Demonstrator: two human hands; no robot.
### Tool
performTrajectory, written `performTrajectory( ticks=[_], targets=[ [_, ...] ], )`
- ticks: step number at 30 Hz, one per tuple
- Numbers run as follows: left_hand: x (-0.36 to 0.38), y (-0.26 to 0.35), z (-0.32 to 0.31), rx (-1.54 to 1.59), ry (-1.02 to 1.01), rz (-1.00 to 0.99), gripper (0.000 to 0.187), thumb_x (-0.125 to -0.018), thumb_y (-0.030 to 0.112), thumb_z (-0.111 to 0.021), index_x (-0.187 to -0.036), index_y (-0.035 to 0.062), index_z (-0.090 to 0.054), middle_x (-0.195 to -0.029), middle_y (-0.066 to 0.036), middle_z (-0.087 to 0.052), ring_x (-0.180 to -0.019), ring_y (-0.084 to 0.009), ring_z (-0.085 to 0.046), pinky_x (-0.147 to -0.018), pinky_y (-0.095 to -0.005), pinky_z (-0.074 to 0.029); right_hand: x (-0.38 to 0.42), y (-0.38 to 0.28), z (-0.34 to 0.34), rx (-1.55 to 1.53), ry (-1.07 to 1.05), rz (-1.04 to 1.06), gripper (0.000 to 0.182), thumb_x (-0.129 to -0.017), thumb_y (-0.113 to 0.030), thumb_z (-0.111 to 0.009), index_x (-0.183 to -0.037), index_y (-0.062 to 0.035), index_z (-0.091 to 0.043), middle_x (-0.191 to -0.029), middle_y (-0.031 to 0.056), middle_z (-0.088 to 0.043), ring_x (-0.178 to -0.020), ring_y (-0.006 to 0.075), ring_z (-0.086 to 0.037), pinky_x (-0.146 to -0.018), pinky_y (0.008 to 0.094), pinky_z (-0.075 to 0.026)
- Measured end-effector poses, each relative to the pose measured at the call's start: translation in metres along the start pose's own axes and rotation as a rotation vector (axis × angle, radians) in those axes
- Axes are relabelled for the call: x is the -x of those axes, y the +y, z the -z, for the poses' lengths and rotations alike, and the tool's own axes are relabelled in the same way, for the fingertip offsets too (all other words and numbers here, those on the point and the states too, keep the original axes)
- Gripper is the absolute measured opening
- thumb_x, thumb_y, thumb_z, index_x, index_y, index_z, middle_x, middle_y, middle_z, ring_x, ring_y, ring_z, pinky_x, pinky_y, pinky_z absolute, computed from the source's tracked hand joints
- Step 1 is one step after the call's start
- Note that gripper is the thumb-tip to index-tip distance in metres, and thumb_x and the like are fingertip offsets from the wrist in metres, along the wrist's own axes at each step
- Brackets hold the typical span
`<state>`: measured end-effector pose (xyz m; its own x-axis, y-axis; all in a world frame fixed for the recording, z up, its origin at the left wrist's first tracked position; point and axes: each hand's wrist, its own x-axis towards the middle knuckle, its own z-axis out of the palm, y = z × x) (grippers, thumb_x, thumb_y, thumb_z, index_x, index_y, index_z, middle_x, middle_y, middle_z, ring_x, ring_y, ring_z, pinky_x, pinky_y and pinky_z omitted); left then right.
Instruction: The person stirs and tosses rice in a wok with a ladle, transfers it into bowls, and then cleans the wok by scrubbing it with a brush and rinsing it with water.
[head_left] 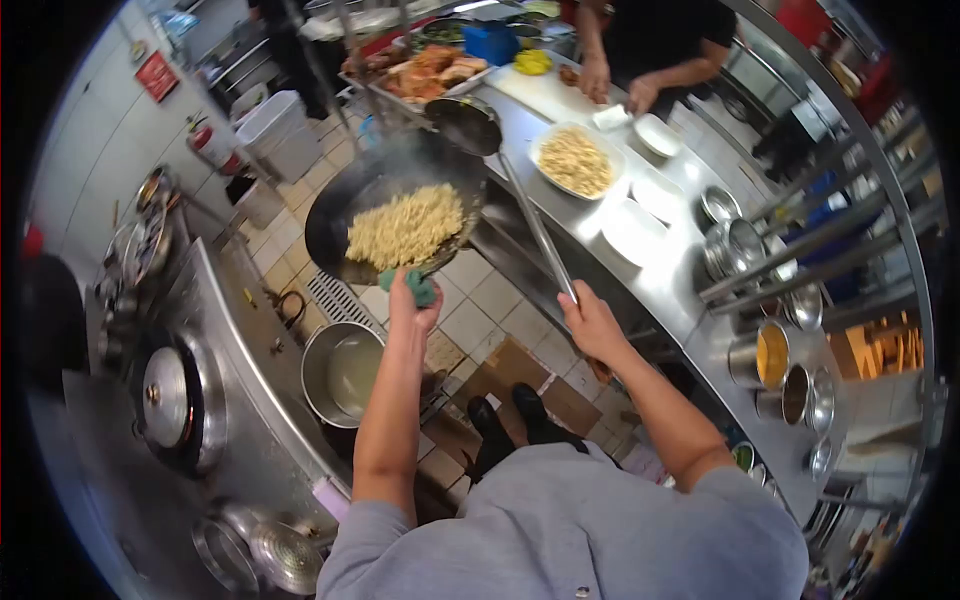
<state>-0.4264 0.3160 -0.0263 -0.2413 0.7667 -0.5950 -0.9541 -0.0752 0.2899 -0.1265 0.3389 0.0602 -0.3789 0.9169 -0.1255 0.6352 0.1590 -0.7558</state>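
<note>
My left hand [403, 303] grips the near edge of a black wok [328, 222] through a folded green cloth [421, 290]. The wok is held up over the floor, tilted, with a mound of steaming, pale yellow food that looks like fried rice [408, 224] in it. In my right hand [594, 322] is the long handle of a ladle [535, 222], whose dark bowl reaches out past the wok's far right rim. Beyond it, a white dish [541, 172] heaped with similar yellow food stands on the steel counter [690, 310].
Empty white dishes [636, 234] sit near me on the counter. Across it, a person's hands [640, 95] work by a cutting board [545, 98]. A tray of cooked meat [430, 75] lies at the far end. A large pot [318, 375] and a steel stove [250, 400] are left.
</note>
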Motion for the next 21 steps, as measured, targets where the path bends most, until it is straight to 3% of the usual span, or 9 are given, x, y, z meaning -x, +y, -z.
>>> performTrajectory(
  ticks=[1,4,8,10,11,13,15,18,21],
  targets=[
    [-0.003,0.003,-0.001,-0.048,0.017,-0.015,0.013,-0.088,0.024,-0.054,-0.084,0.0117,-0.053,-0.072,-0.003,-0.056,-0.059,-0.0154,-0.056,-0.05,-0.0266,-0.047,0.0,-0.01,-0.004,0.0,-0.023,0.02,0.03,-0.095,-0.03,-0.047,-0.107,-0.0025,-0.046,-0.073,0.0246,-0.057,-0.073,0.0457,-0.056,-0.061,0.0473,-0.043],
    [0.028,-0.024,0.033,-0.298,0.085,-0.192,0.012,-0.085,0.021,-0.057,-0.09,0.0097,-0.054,-0.077,-0.004,-0.057,-0.064,-0.0171,-0.058,-0.052,-0.0304,-0.05,0.006,-0.033,-0.024,-0.065,0.072,0.025,0.04,-0.094,-0.02,-0.045,-0.131,-0.0049,-0.037,-0.076,0.0276,-0.059,-0.073,0.0456,-0.059,-0.064,0.0474,-0.045],
    [0.016,-0.069,0.113,-0.463,0.11,-0.329,0.017,-0.078,0.009,-0.059,-0.094,0.0076,-0.054,-0.08,-0.004,-0.057,-0.067,-0.0187,-0.059,-0.054,-0.0348,-0.05,-0.008,-0.033,-0.095,0.103,0.154,0.153,0.032,-0.095,-0.019,-0.045,-0.124,-0.0037,-0.043,-0.071,0.0194,-0.059,-0.059,0.0356,-0.059,-0.056,0.0419,-0.047],
    [0.031,-0.065,0.101,-0.48,0.169,-0.295,0.013,-0.077,0.009,-0.06,-0.089,0.0089,-0.054,-0.076,-0.003,-0.056,-0.063,-0.0185,-0.058,-0.05,-0.0338,-0.048,-0.022,-0.056,-0.093,-1.14,-0.59,-0.48,0.023,-0.096,-0.02,-0.045,-0.113,-0.0042,-0.048,-0.07,0.0043,-0.053,-0.048,0.016,-0.051,-0.049,0.0308,-0.046],
    [0.041,-0.056,0.091,-0.475,0.177,-0.296,0.013,-0.077,0.009,-0.06,-0.089,0.0089,-0.054,-0.076,-0.003,-0.056,-0.063,-0.0185,-0.058,-0.05,-0.0338,-0.048,-0.025,-0.05,-0.095,-1.137,-0.597,-0.485,0.023,-0.096,-0.02,-0.045,-0.113,-0.0042,-0.048,-0.07,0.0043,-0.053,-0.048,0.016,-0.051,-0.049,0.0308,-0.046],
    [0.053,-0.033,0.078,-0.313,0.233,0.06,0.01,-0.077,0.013,-0.06,-0.082,0.0104,-0.052,-0.072,-0.001,-0.05,-0.059,-0.0166,-0.052,-0.052,-0.033,-0.045,-0.03,-0.027,-0.096,-1.717,-0.939,-0.796,0.016,-0.098,-0.02,-0.044,-0.105,-0.0062,-0.05,-0.072,-0.0046,-0.044,-0.047,0.0026,-0.04,-0.046,0.0208,-0.041],
    [0.051,-0.037,0.101,-0.228,0.254,0.119,0.009,-0.08,0.019,-0.059,-0.08,0.0118,-0.053,-0.069,-0.002,-0.052,-0.057,-0.0176,-0.053,-0.051,-0.0308,-0.045,0.0,-0.018,-0.088,-1.734,-0.905,-0.866,0.023,-0.098,-0.021,-0.044,-0.113,-0.0039,-0.048,-0.073,-0.0019,-0.044,-0.049,0.0008,-0.04,-0.044,0.0185,-0.035],
    [0.079,-0.056,0.117,-0.093,0.273,0.325,0.014,-0.08,0.02,-0.059,-0.079,0.01,-0.05,-0.067,-0.003,-0.052,-0.054,-0.0185,-0.054,-0.048,-0.0304,-0.047,0.052,-0.01,-0.046,-1.438,-0.768,-0.824,0.026,-0.099,-0.023,-0.044,-0.119,-0.0067,-0.048,-0.072,-0.0019,-0.043,-0.048,0.0012,-0.039,-0.043,0.0182,-0.033],
    [0.11,-0.077,0.129,-0.016,0.24,0.379,0.015,-0.081,0.023,-0.059,-0.081,0.0097,-0.052,-0.069,-0.005,-0.054,-0.056,-0.0182,-0.055,-0.049,-0.0302,-0.048,0.103,0.005,-0.017,-1.162,-0.724,-0.669,0.028,-0.099,-0.025,-0.045,-0.123,-0.0113,-0.047,-0.069,-0.0008,-0.043,-0.045,0.0036,-0.035,-0.042,0.0207,-0.034]
  ],
)
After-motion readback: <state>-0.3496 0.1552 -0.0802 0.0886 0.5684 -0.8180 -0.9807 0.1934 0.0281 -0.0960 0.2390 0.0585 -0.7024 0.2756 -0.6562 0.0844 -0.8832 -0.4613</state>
